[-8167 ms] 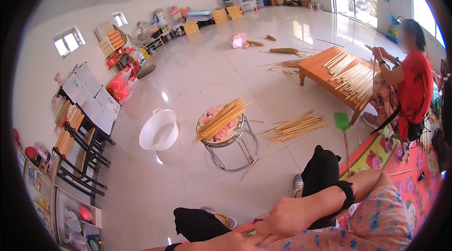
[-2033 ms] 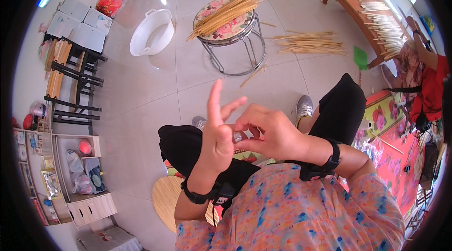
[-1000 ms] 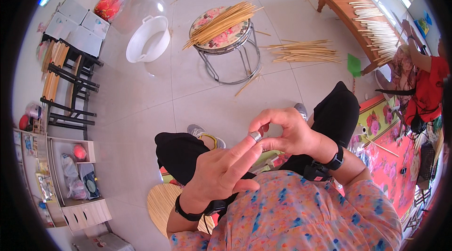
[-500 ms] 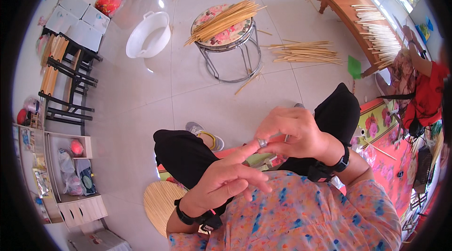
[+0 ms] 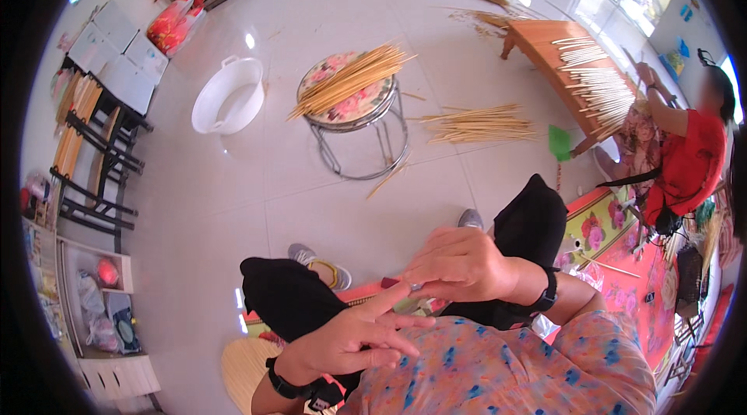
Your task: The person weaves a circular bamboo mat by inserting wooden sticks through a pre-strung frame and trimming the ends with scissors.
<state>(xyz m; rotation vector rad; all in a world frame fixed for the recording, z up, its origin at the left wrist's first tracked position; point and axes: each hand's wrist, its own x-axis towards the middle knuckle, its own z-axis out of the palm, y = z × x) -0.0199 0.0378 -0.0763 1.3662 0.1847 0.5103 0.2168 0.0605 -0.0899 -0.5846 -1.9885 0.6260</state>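
My left hand (image 5: 358, 337) is held out above my lap, index finger extended, other fingers apart and slightly bent. My right hand (image 5: 459, 263) reaches over from the right, its thumb and fingers closed round the tip of that index finger, where a small silver ring-like piece (image 5: 415, 288) shows, partly hidden by the fingers. Below them are my black-clad legs (image 5: 525, 216) and a floral shirt. Beyond my feet, a bundle of thin yellow sticks (image 5: 350, 80) lies on a round floral-topped stool (image 5: 331, 123) with metal legs.
A co-worker in red (image 5: 685, 150) sits at the right by a low wooden table (image 5: 529, 57) holding pale sticks. Around are loose sticks (image 5: 478, 128), a green scoop (image 5: 560, 142), a white tub (image 5: 202, 111), folded benches (image 5: 93, 166), shelving (image 5: 93, 306) and a floral mat (image 5: 622, 298).
My left hand, raised upright two seconds ago, has tipped over and lowered. Both hands now sit lower in the picture. The view has tilted up, showing more of the room and the co-worker's head.
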